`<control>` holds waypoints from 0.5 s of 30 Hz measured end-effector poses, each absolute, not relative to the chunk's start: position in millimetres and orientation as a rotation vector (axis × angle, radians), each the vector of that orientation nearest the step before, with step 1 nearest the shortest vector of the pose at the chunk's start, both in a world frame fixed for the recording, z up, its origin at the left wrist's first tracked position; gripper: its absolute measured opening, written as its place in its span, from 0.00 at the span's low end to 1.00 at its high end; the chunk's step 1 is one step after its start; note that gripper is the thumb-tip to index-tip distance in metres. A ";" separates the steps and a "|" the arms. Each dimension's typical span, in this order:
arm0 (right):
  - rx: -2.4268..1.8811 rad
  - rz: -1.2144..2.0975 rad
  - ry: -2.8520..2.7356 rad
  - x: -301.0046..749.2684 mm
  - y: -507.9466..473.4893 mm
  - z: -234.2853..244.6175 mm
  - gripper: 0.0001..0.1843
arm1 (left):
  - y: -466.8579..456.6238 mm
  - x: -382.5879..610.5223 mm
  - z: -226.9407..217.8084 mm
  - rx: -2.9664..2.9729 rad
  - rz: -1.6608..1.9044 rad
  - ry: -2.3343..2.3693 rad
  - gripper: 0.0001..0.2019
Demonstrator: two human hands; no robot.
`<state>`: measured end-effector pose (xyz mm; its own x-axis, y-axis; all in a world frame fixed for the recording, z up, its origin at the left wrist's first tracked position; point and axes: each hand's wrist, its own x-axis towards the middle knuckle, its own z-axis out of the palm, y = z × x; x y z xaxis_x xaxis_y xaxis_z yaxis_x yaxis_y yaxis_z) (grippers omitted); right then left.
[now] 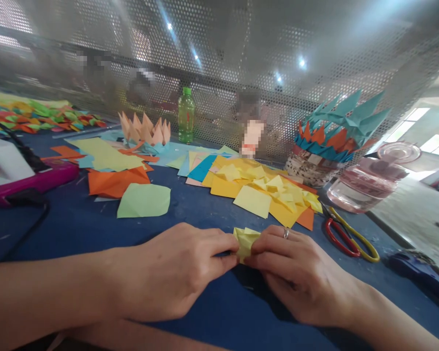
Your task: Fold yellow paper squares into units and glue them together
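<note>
A small folded piece of yellow paper point(245, 243) is held just above the blue table between my two hands. My left hand point(190, 268) pinches its left edge between thumb and fingers. On the other side, my right hand point(296, 268), with a ring on one finger, grips the right edge; its fingertips hide part of the paper. Beyond the hands lies a pile of yellow folded pieces point(274, 184) on darker yellow sheets. A pale yellow square sheet point(252, 201) rests at the pile's near edge.
Scissors point(351, 236) with red and yellow handles lie right, near a dark blue tool point(424, 275) and a clear jar point(364, 183). Paper crowns point(146, 131), a green bottle point(186, 117) and a mesh panel stand behind. A magenta tool point(40, 180) with a cord lies left.
</note>
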<state>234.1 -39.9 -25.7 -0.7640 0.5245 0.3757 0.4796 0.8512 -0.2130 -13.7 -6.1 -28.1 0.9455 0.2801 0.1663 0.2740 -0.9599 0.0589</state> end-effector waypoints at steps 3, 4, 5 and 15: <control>-0.703 0.157 -2.598 235.4 -40.0 -26.5 0.18 | -6.2 -13.3 -27.9 3.073 0.263 0.440 0.21; -0.703 0.152 -2.602 235.5 -40.0 -26.6 0.19 | -6.1 -13.2 -28.0 3.079 0.266 0.442 0.21; -0.709 0.145 -2.606 235.3 -40.1 -26.6 0.18 | -6.1 -13.2 -28.1 3.082 0.270 0.438 0.22; -0.765 0.070 -2.575 231.9 -40.7 -23.9 0.11 | -7.2 -13.1 -30.1 3.096 0.319 0.430 0.21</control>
